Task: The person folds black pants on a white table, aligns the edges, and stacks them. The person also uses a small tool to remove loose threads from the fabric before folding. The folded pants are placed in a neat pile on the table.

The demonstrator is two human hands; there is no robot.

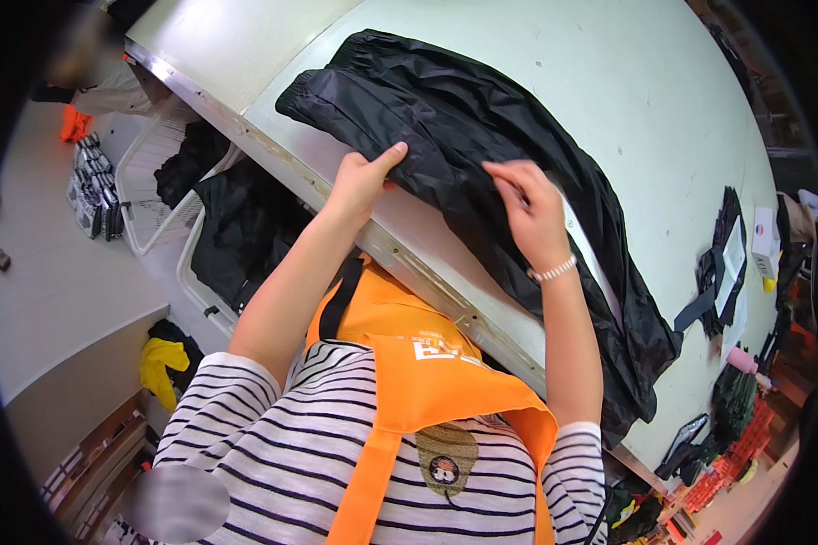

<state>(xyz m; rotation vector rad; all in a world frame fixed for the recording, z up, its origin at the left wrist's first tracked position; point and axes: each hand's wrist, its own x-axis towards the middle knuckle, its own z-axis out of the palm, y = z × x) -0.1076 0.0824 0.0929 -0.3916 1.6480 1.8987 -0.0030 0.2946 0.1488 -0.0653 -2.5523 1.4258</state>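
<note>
A pair of shiny black trousers (436, 118) lies lengthwise over the pale worktable, its gathered elastic cuffs at the far left and its wider part at the lower right. At the near edge of one leg, my left hand (362, 184) grips the cloth, thumb on top and fingers curled partly out of sight beneath. Over the middle of the trousers, my right hand (532, 213) is closed, with bent fingers drawn together and fingertips at the cloth. Whatever those fingers pinch, if anything, is too small to tell. A pale bracelet circles the right wrist.
The worktable (663, 173) has a worn near edge close to my body. White wire baskets (141, 204) holding dark cloth stand at the left below it. More dark garments (723, 263), a small white box (764, 238) and a pink thread cone (742, 361) sit at the right.
</note>
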